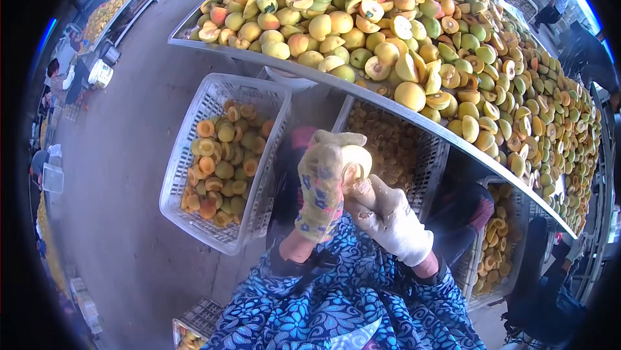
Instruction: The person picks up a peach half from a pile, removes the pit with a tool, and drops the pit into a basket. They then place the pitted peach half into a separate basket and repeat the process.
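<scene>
My left hand (pixel 320 185), in a yellowish flower-patterned glove, is closed around a halved yellow fruit (pixel 356 159) in front of my chest. The cut side with its brown centre faces me. My right hand (pixel 388 217), in a white glove with worn, stained fingertips, is closed right against the fruit's lower edge; whatever its fingers grip is too small to make out. Both hands are above my lap, near the edge of a metal table (pixel 381 99) heaped with halved and whole fruit (pixel 336 23).
A white crate (pixel 169 175) of fruit halves stands at the left. Below the table, another crate (pixel 435 162) holds brownish pieces. More halves fill a crate (pixel 479 246) at the right, near a co-worker's dark-clothed legs (pixel 537 272). Other people (pixel 61 85) are at the far left.
</scene>
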`<state>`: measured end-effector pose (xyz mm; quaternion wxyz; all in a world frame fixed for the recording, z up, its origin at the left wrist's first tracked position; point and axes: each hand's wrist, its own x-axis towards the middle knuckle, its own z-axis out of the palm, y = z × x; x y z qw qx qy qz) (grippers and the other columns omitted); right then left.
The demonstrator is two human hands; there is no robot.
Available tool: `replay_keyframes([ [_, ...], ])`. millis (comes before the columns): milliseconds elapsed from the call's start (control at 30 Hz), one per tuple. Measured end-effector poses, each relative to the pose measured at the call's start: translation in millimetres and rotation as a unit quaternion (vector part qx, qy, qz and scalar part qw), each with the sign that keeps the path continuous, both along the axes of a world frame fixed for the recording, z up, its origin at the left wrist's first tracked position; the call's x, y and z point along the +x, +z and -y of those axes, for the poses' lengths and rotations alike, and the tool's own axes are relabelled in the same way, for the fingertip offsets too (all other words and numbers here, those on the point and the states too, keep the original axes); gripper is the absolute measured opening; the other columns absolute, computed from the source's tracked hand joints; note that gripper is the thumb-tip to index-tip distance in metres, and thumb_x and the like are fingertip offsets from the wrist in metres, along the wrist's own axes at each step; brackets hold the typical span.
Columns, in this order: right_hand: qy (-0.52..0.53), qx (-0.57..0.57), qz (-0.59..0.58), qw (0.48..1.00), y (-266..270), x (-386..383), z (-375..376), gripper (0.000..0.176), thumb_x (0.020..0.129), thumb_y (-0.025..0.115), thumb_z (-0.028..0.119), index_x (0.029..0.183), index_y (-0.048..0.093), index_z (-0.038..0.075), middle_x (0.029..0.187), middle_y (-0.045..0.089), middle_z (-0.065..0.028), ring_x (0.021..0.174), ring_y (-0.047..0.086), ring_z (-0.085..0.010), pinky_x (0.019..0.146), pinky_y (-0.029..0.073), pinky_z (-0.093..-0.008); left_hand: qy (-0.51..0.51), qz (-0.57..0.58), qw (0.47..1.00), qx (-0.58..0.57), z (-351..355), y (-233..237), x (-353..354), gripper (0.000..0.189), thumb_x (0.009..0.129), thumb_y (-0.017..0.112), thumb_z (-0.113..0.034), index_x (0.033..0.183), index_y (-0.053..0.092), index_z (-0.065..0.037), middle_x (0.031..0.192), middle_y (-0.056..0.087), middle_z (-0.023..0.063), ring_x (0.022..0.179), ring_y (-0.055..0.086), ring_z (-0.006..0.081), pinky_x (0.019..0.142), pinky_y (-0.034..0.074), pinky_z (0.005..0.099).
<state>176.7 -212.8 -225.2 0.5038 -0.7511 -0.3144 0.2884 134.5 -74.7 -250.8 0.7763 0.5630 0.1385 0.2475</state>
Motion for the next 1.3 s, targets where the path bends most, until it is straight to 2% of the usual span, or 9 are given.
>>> replay_keyframes([
  [433, 0.054, 0.04, -0.101, 0.993, -25, 16, 10, 0.029, 0.093, 0.065, 0.022, 0.11, 0.057, -0.001, 0.084, 0.065, -0.0146, 0.076, 0.063, -0.0196, 0.07, 0.05, -0.0353, 0.018, -0.019, 1.0, 0.012, 12, 2, 9, 0.04, 0.098, 0.052, -0.037, 0.097, 0.067, 0.0, 0.093, 0.066, 0.0071, 0.085, 0.062, 0.014, 0.075, 0.049, 0.0282],
  [533, 0.073, 0.032, 0.02, 0.997, -27, 23, 12, 0.03, 0.096, 0.062, 0.026, 0.111, 0.058, 0.0, 0.087, 0.065, -0.012, 0.075, 0.06, -0.0173, 0.07, 0.05, -0.0342, 0.004, 0.044, 0.995, 0.089, 5, -18, 16, 0.028, 0.093, 0.057, -0.028, 0.092, 0.068, -0.002, 0.09, 0.065, 0.0085, 0.081, 0.061, 0.0143, 0.072, 0.049, 0.0281],
  [667, 0.093, -0.04, -0.106, 0.989, -45, 33, 10, 0.03, 0.097, 0.06, 0.028, 0.109, 0.057, 0.001, 0.08, 0.063, -0.0087, 0.071, 0.059, -0.0168, 0.065, 0.049, -0.0327, 0.014, -0.014, 1.0, 0.014, 7, -13, 15, 0.023, 0.091, 0.062, -0.022, 0.085, 0.068, 0.0, 0.086, 0.066, 0.0093, 0.078, 0.06, 0.0207, 0.072, 0.048, 0.034],
  [867, 0.103, 0.052, -0.318, 0.941, -47, 16, 20, 0.045, 0.091, 0.068, 0.043, 0.108, 0.056, 0.003, 0.073, 0.056, 0.0005, 0.057, 0.052, -0.0091, 0.053, 0.045, -0.0235, 0.028, 0.039, 0.966, 0.255, 7, -4, 19, 0.03, 0.093, 0.06, -0.027, 0.085, 0.068, 0.0, 0.077, 0.065, 0.0089, 0.072, 0.061, 0.0184, 0.066, 0.047, 0.0338],
  [933, 0.042, -0.009, -0.227, 0.973, -42, 17, 21, 0.042, 0.092, 0.067, 0.041, 0.11, 0.055, 0.004, 0.076, 0.057, -0.0009, 0.057, 0.054, -0.0103, 0.05, 0.045, -0.0239, -0.071, -0.006, 0.991, 0.109, 2, 3, 22, 0.036, 0.096, 0.06, -0.033, 0.085, 0.068, 0.001, 0.076, 0.065, 0.0069, 0.071, 0.058, 0.0132, 0.063, 0.045, 0.0293],
  [1000, 0.115, 0.037, -0.358, 0.926, -31, 28, 25, 0.043, 0.092, 0.066, 0.036, 0.111, 0.054, 0.0, 0.075, 0.057, -0.0043, 0.056, 0.053, -0.0108, 0.05, 0.044, -0.0243, -0.261, -0.037, 0.963, -0.06, -17, -3, 26, 0.05, 0.098, 0.058, -0.043, 0.086, 0.068, 0.004, 0.082, 0.067, 0.0069, 0.068, 0.056, 0.0085, 0.059, 0.044, 0.0227],
  [1033, 0.128, 0.065, -0.416, 0.898, -36, 27, 29, 0.042, 0.091, 0.067, 0.036, 0.106, 0.054, 0.0, 0.073, 0.055, -0.0039, 0.056, 0.052, -0.0104, 0.049, 0.044, -0.0241, -0.282, -0.069, 0.954, -0.08, -20, -6, 34, 0.051, 0.097, 0.059, -0.044, 0.082, 0.07, 0.004, 0.061, 0.058, 0.0005, 0.057, 0.051, 0.0062, 0.052, 0.038, 0.0226],
  [1200, 0.097, 0.01, -0.363, 0.927, -21, 28, 32, 0.037, 0.091, 0.067, 0.037, 0.088, 0.049, 0.006, 0.063, 0.048, -0.0004, 0.051, 0.048, -0.009, 0.045, 0.04, -0.0236, -0.277, -0.082, 0.957, 0.013, -12, 1, 39, 0.048, 0.098, 0.059, -0.041, 0.081, 0.072, 0.002, 0.064, 0.063, 0.003, 0.059, 0.055, 0.0084, 0.054, 0.042, 0.025],
  [1300, 0.164, 0.095, -0.572, 0.798, -35, 31, 43, 0.034, 0.094, 0.065, 0.037, 0.089, 0.049, 0.007, 0.062, 0.047, 0.0, 0.045, 0.045, -0.0088, 0.04, 0.038, -0.0237, -0.313, -0.063, 0.941, 0.112, -14, 16, 43, 0.046, 0.098, 0.059, -0.039, 0.081, 0.072, 0.002, 0.066, 0.066, 0.0054, 0.06, 0.057, 0.0091, 0.055, 0.045, 0.0265],
])
